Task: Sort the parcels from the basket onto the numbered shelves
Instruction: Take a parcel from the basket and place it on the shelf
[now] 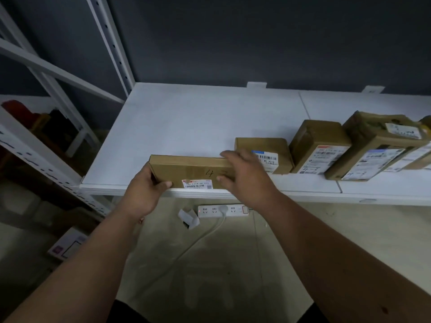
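Both hands hold one flat cardboard parcel (191,171) at the white shelf's (186,117) front edge — left hand (145,185) gripping its end, right hand (242,173) clasping the other — beside three taped brown boxes (319,145).

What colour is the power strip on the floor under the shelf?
White, with a small red light at its left end; the power strip shows in the head view.
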